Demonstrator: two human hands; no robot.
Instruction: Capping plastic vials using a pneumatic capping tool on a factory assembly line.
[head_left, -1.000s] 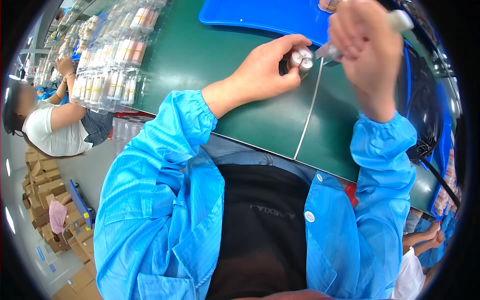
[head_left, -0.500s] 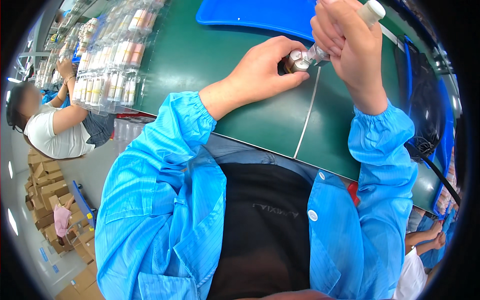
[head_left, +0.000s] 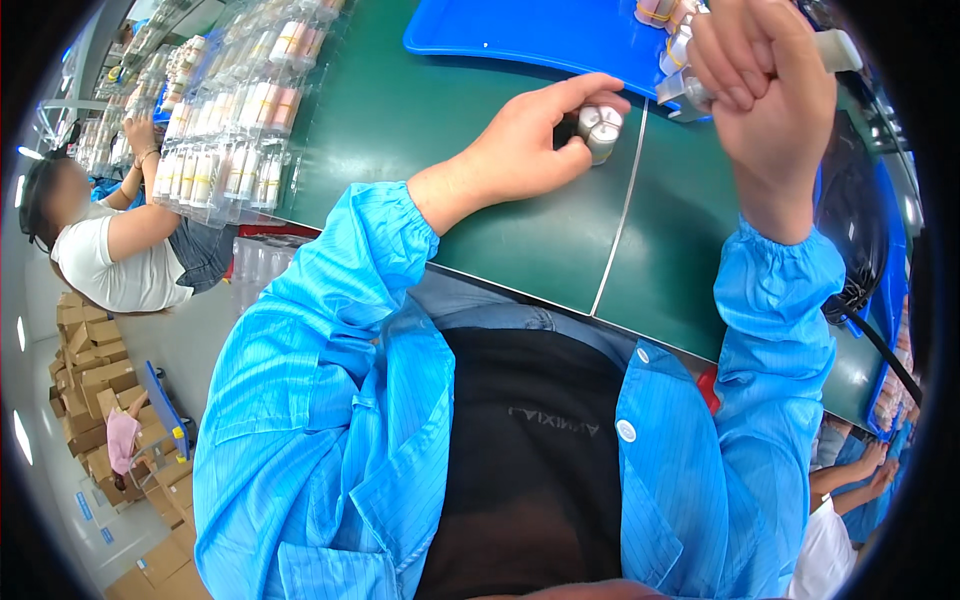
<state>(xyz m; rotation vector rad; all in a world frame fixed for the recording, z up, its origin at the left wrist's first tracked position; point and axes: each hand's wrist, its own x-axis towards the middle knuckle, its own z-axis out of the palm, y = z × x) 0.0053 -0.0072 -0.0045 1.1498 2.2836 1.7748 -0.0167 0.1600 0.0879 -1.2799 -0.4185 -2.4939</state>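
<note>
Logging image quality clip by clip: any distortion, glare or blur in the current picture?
Head view: black surround, with the blue tray's near edge bowed; head view: soft sheen on the green table; head view: a light strip at far left burns white; head view: the right hand looks slightly soft.

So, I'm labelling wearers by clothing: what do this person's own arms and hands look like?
The left sleeve and right sleeve are bright blue, long and loose, with fine darker stripes. Each ends in a gathered cuff at the wrist. The left hand and right hand are bare, without gloves.
</note>
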